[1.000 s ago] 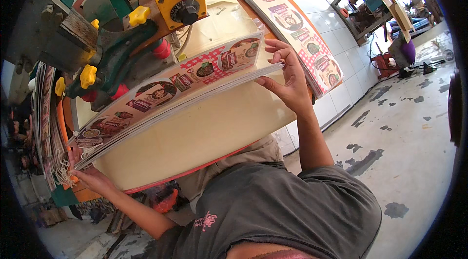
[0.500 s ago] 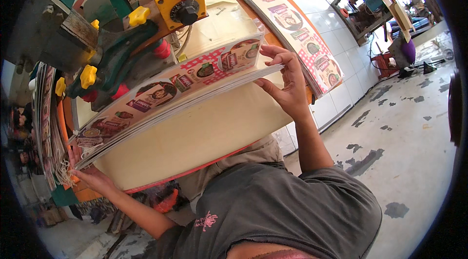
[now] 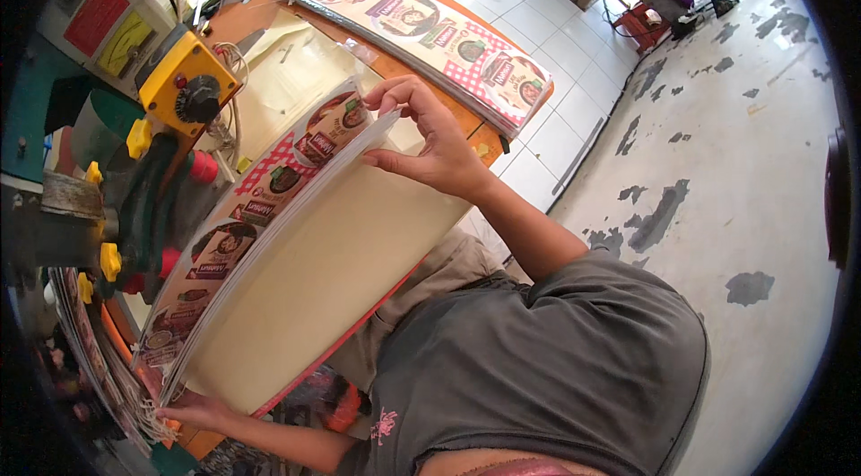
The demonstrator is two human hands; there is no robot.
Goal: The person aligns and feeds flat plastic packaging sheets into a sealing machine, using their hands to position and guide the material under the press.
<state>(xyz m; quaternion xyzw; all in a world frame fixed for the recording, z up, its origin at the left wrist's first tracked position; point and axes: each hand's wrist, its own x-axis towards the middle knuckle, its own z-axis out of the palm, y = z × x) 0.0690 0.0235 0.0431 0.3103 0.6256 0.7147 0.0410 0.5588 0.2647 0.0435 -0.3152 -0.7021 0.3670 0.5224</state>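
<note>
Printed sheets (image 3: pixel 258 207) stand beside the green machine (image 3: pixel 164 185), perhaps touching its red cap (image 3: pixel 169 262).

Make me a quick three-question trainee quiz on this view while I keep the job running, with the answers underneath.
1. True or false: the right hand and the left hand are at opposite ends of the raised printed stack.
2. Multiple choice: what colour is the control box that carries the black knob? A) white B) yellow C) purple
3. Short answer: what does the second printed stack lie on, and does either hand touch it?

Key:
1. True.
2. B.
3. The wooden table; neither hand touches it.
</note>
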